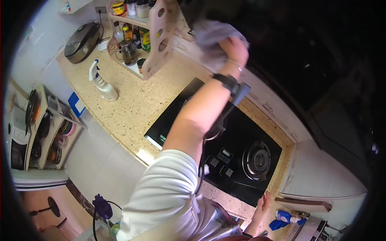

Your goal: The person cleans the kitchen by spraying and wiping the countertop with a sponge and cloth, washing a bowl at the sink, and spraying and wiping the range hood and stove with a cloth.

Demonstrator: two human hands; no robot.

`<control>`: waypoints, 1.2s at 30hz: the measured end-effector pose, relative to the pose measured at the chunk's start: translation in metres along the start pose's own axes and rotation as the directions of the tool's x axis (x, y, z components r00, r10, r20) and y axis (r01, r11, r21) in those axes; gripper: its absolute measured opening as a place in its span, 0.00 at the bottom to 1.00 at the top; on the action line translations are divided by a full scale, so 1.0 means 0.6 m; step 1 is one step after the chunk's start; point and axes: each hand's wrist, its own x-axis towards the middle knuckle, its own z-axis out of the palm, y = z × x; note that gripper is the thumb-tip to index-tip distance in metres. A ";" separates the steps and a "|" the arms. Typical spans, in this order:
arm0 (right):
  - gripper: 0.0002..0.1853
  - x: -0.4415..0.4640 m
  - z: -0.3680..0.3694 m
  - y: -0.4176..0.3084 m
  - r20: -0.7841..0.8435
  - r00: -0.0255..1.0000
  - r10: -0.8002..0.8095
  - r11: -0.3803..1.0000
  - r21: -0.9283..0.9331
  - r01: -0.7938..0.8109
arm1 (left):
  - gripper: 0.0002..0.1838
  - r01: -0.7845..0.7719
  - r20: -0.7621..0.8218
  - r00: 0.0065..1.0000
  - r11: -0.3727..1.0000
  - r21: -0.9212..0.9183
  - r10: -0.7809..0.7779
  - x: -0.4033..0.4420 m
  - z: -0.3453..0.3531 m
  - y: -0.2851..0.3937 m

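Note:
My left hand (235, 51) reaches far up and is closed on a grey cloth (215, 40), which is bunched and blurred. The cloth lies against the lower edge of a dark, glossy panel (289, 60) above the back wall; how firmly it touches, I cannot tell. A bracelet and a dark wristband (226, 82) circle that wrist. Beneath the arm is a black glass gas hob (217, 176), partly hidden by it. At the hob's front right corner my right hand (263, 207) is open, its fingers stretched out and holding nothing.
A spray bottle (103, 86) stands on the speckled counter (136, 104). Behind it are a rice cooker (82, 42) and a spice rack (155, 60) with jars and bottles. The right burner (257, 160) shows. Blue gloves (278, 224) lie at lower right; shelves (52, 136) stand left.

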 end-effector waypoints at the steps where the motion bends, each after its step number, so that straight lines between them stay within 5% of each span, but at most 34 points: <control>1: 0.26 0.001 0.015 0.015 0.021 0.999 0.043 0.999 0.010 -0.043 | 0.23 -0.268 -0.214 0.946 0.959 -0.089 0.244 0.043 -0.004 0.005; 2: 0.26 -0.007 0.025 0.024 0.043 0.995 0.091 0.996 0.015 -0.092 | 0.25 -0.441 -0.428 0.824 0.894 -0.072 0.372 0.074 0.006 -0.022; 5: 0.26 -0.016 0.069 -0.006 0.102 0.994 0.035 0.999 0.038 -0.039 | 0.26 -0.360 -0.367 0.887 0.917 -0.171 0.280 0.012 0.029 0.012; 6: 0.26 -0.015 0.073 -0.016 0.108 0.994 0.001 1.000 0.025 -0.003 | 0.20 -0.236 -0.305 0.936 0.955 -0.180 0.174 -0.042 0.044 0.048; 7: 0.27 -0.016 0.069 -0.025 0.118 0.993 0.013 0.999 -0.035 -0.009 | 0.18 -0.139 0.006 0.990 0.990 0.036 0.138 -0.078 0.055 0.078; 9: 0.27 -0.005 0.055 -0.024 0.083 0.995 -0.056 0.996 -0.068 0.062 | 0.17 -0.372 0.627 0.779 0.821 0.433 0.022 -0.150 0.077 0.141; 10: 0.27 -0.005 0.046 -0.023 0.079 0.993 -0.083 0.992 -0.088 0.090 | 0.16 -0.555 0.779 0.614 0.772 0.311 0.127 -0.188 0.095 0.148; 12: 0.26 0.006 0.036 -0.046 0.042 0.997 -0.060 0.995 -0.079 0.063 | 0.15 -0.725 0.818 0.399 0.688 0.005 0.414 -0.271 0.138 0.144; 14: 0.25 0.025 0.038 -0.058 0.056 0.997 -0.051 0.996 -0.070 0.055 | 0.15 -0.760 0.807 0.313 0.642 -0.103 0.501 -0.302 0.149 0.134; 17: 0.25 0.032 0.047 -0.066 0.085 0.995 -0.042 0.997 -0.060 0.048 | 0.14 -0.766 0.798 0.339 0.639 -0.074 0.498 -0.254 0.117 0.099; 24: 0.25 -0.004 0.052 -0.020 0.115 0.993 0.000 0.989 -0.147 0.017 | 0.13 -0.692 0.629 0.653 0.669 0.272 0.421 -0.072 -0.018 -0.008; 28: 0.26 0.010 0.057 0.002 0.053 0.998 -0.020 0.999 -0.037 0.022 | 0.14 -0.636 0.482 0.758 0.659 0.402 0.438 -0.018 -0.024 -0.016; 33: 0.26 0.024 0.083 0.003 0.000 0.999 -0.053 0.995 0.083 0.053 | 0.15 -0.613 0.358 0.790 0.620 0.490 0.498 0.036 0.029 0.018; 36: 0.26 0.030 0.093 0.000 0.001 0.997 -0.080 0.983 0.165 0.079 | 0.16 -0.721 0.434 0.692 0.525 0.451 0.577 -0.015 0.095 0.076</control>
